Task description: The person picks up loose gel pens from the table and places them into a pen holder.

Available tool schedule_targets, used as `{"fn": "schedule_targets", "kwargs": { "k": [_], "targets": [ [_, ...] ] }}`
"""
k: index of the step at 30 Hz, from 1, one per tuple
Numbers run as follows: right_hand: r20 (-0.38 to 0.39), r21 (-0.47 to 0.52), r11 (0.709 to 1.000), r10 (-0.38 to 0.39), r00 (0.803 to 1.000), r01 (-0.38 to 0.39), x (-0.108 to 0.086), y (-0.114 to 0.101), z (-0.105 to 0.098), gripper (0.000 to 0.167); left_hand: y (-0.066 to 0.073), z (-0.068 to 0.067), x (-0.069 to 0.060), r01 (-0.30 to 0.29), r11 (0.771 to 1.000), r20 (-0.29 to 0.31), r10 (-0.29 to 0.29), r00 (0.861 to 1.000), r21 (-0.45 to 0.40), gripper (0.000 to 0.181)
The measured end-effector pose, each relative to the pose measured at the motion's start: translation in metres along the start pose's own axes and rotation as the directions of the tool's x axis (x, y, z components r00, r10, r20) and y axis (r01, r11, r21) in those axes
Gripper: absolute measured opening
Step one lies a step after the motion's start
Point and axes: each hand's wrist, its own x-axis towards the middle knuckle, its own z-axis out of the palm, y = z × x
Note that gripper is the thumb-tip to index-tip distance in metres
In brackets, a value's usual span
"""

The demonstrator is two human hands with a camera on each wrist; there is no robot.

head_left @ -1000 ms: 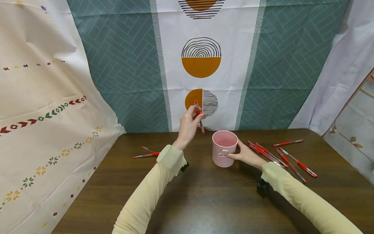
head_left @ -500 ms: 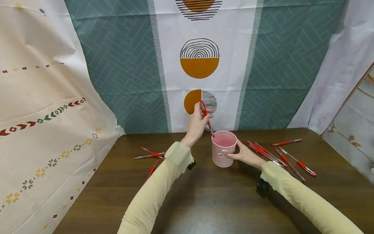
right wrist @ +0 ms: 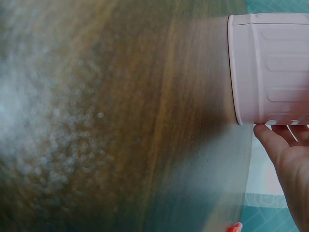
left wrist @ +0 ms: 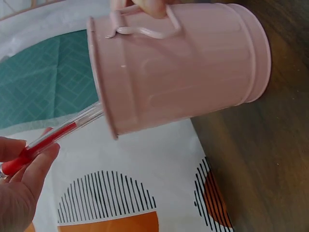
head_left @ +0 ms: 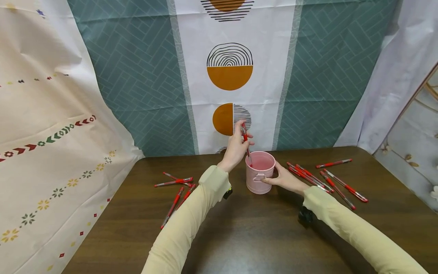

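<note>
A pink metal bucket [head_left: 254,185] with small side handles stands upright on the table. My left hand [head_left: 234,150] pinches a red gel pen [head_left: 245,134] above the bucket's left rim, and the pen's lower end is inside the mouth. In the left wrist view the clear barrel of the pen [left wrist: 63,133] passes behind the rim of the bucket [left wrist: 183,67]. On the bucket's right side, my right hand [head_left: 290,180] grips it, thumb by the front handle. The right wrist view shows the right hand [right wrist: 292,162] against the bucket wall [right wrist: 280,67]; some fingers are hidden.
Several red pens [head_left: 309,178] lie on the dark wooden table [head_left: 260,236] to the bucket's right, one apart [head_left: 333,164] near the back. Several more red pens [head_left: 173,182] lie at left, near the left forearm. A patterned cloth [head_left: 161,95] hangs behind the table.
My left hand has moved right with the pen, from left of the bucket to over its mouth, and the pen's lower end has gone inside. The right hand keeps its hold on the bucket.
</note>
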Motion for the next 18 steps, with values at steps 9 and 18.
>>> {"fn": "schedule_targets", "kwargs": {
  "k": [9, 18],
  "targets": [
    [-0.005, -0.020, 1.000, 0.017, 1.000, -0.017, 0.000, -0.002, 0.000, 0.081, -0.010, 0.006, 0.000, -0.027, 0.998, 0.001, 0.027, 1.000, 0.051, 0.028],
    [-0.006, -0.031, 1.000, 0.000, 1.000, 0.000, 0.000, -0.001, 0.000, 0.079, -0.014, 0.013, 0.000, -0.028, 0.996, 0.003, 0.028, 1.000, 0.083, 0.015]
  ]
}}
